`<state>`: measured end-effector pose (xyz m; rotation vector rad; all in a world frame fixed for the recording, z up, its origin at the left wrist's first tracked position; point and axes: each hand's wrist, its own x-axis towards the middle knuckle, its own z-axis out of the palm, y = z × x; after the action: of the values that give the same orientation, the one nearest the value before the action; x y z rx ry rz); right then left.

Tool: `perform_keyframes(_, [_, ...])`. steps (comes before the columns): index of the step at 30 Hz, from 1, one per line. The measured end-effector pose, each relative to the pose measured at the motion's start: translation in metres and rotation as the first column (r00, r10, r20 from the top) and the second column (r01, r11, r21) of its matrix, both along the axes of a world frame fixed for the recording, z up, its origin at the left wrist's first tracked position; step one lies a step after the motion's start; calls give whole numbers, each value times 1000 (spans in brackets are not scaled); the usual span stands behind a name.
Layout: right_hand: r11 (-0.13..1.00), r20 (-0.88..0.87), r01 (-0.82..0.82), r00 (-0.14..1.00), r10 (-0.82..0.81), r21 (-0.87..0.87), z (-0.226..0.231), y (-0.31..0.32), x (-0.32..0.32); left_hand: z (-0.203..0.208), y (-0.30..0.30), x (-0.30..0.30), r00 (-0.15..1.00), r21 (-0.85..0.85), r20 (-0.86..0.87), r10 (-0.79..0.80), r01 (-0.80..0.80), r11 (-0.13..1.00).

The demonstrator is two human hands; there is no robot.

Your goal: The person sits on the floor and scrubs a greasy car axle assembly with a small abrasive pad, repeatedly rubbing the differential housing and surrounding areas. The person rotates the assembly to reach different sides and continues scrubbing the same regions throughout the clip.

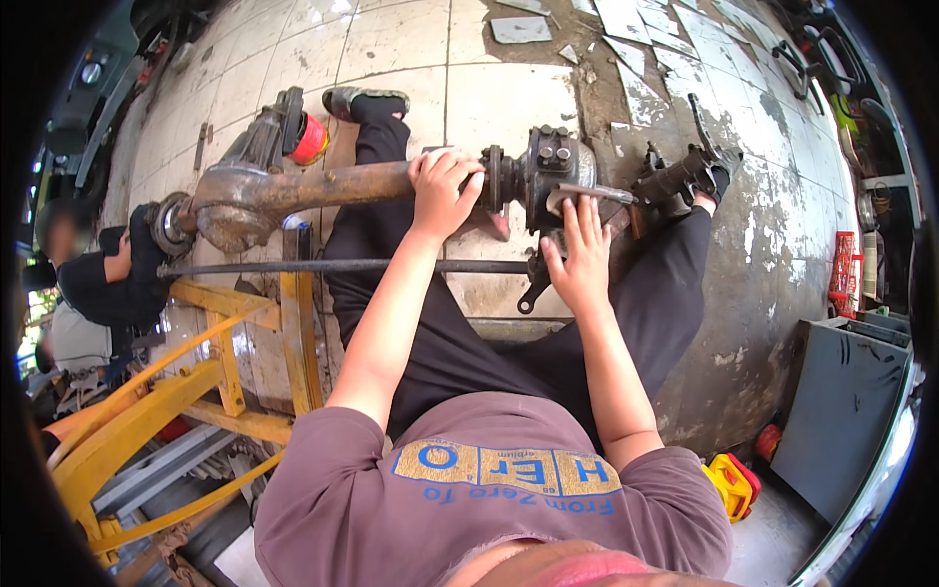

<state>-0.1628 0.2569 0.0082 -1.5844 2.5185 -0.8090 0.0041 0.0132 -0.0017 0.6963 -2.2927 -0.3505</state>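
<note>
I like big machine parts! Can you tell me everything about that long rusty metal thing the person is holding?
The rusty axle housing is a long brown metal tube lying level across a yellow steel stand. Its left end swells into a rounded lump with a ring-shaped hub; its right end joins a grey bolted casing. The left hand grips the tube near that joint, and the right hand rests flat against the casing's underside. A thin dark rod runs below it.

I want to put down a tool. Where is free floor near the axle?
Bare tiles lie beyond the axle, between the shoe and the broken slabs. Crowded: the yellow stand at left, and the gear housing where the right hand rests. The left hand grips the axle.
</note>
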Motion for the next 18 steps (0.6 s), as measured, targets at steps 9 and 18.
perform_keyframes(9, [999,39,14,999,-13,-37,2,-8,-12,2,-5,-2,1000,39,9,-23,23,999])
perform_keyframes(18, [998,74,5,997,0,-60,10,-14,-20,4,-3,-2,1000,7,2,-8,8,1000])
